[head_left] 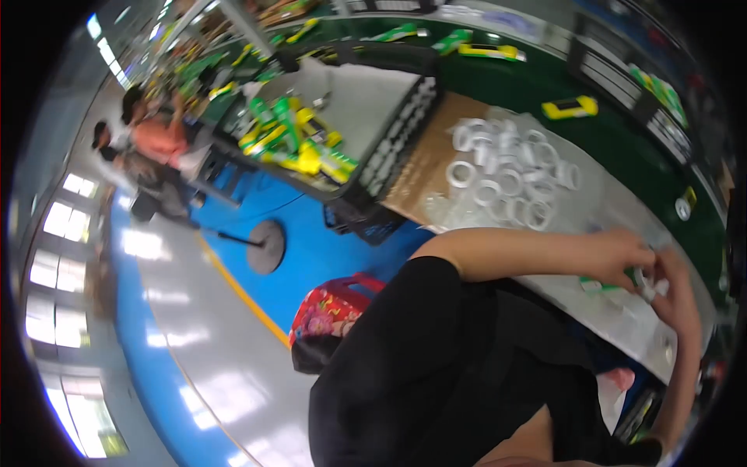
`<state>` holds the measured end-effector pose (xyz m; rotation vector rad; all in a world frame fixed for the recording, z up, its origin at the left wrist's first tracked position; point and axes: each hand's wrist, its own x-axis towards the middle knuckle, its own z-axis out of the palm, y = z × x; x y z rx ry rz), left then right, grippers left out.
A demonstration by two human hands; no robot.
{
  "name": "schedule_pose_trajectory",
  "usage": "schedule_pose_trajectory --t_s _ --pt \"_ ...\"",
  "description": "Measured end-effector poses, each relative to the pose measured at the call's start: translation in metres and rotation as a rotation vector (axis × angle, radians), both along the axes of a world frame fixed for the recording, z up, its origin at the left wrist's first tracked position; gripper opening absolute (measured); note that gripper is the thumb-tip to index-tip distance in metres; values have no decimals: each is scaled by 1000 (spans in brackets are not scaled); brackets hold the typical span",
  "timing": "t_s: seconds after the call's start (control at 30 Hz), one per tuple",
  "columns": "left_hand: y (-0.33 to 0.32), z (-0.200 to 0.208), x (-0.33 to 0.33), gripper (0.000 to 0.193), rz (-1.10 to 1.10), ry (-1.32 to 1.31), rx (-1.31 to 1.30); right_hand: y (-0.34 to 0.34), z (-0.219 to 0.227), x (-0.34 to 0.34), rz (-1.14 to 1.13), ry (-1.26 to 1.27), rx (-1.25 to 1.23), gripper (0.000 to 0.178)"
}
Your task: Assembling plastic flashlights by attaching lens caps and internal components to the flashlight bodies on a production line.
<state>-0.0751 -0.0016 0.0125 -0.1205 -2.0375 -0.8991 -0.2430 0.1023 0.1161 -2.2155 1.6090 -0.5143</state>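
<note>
At the right, over the worktable [622, 206], my two hands meet around a small white ring-like part [647, 285]. My left hand [620, 255] reaches across from the left, its fingers closed on one side of the part. From below, my right hand [678, 300] comes up and grips the other side. Fingers hide much of the part, and blur blots out its detail. A green-and-white piece [597, 286] lies on the table just below my left hand. Left of my hands, several white rings [510, 180] sit heaped on clear plastic.
A black crate [397, 128] with green-and-yellow items [292, 136] stands beyond a cardboard sheet [436, 148]. A green conveyor belt [498, 82] carries similar yellow pieces [569, 107] past the table. A red flowered bag [331, 307] is near my leg. Co-workers [159, 136] sit at far left.
</note>
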Motion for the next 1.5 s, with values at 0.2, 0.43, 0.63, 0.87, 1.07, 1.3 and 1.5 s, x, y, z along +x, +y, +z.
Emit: schedule_pose_trajectory --t_s 0.2,0.43,0.63,0.87,1.07,1.3,1.5 --pt "-5 22 20 40 42 -201 -8 -16 8 9 -128 126 78 46" --pt "-3 22 11 37 63 -180 8 4 2 16 -342 152 -65 49" --pt "0 18 12 37 105 -182 -21 0 -3 17 -174 167 -46 54" --pt "0 23 9 39 134 -171 4 -5 -12 -3 -116 -218 -219 51" --pt "-4 27 11 39 135 -200 8 -19 23 27 -487 484 252 47" --pt "-7 20 8 41 78 -199 -22 -13 -6 17 -327 325 -26 47" --pt "-3 14 9 45 120 -218 -22 -7 -11 8 -101 148 -119 35"
